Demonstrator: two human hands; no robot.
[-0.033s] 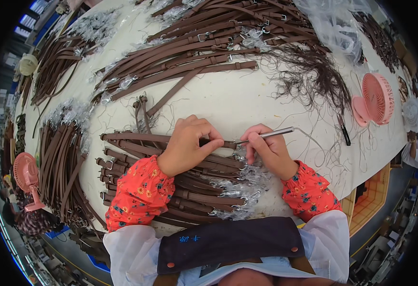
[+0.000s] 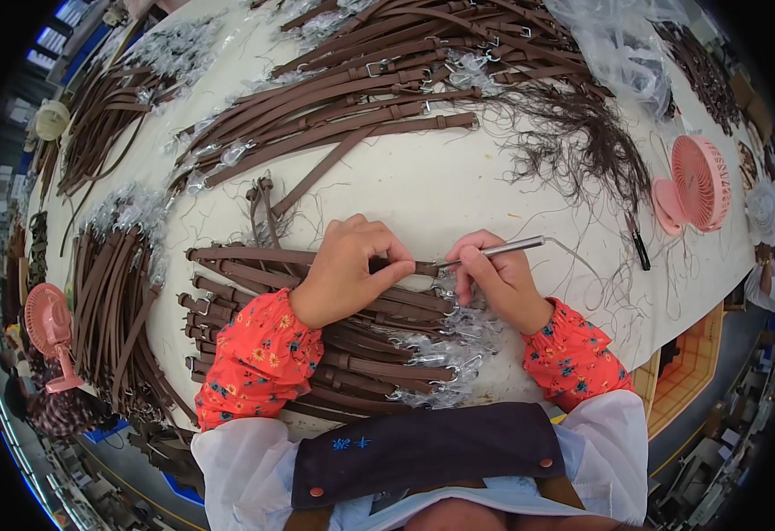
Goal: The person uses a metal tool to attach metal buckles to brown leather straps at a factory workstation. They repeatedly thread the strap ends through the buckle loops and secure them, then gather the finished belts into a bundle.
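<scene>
My left hand (image 2: 345, 273) is closed on a brown strap (image 2: 425, 268), its thumb and forefinger pinching near the end. In my right hand (image 2: 504, 285) is a slim silver pen-shaped tool (image 2: 518, 245), gripped between thumb and fingers. Its tip meets or nearly touches the strap's end, and a thin grey line, cord or thread, trails from its back. Below both hands lies a pile of brown straps (image 2: 379, 363) with metal buckles, their right ends wrapped in clear plastic (image 2: 458, 354).
More brown straps (image 2: 317, 115) lie across the back, with another bundle (image 2: 109, 310) at the left. A tangle of dark threads (image 2: 573, 142) and a black pen-like object (image 2: 640, 241) are at the right. Pink fans (image 2: 699, 181) stand at both sides of the white table (image 2: 405, 177).
</scene>
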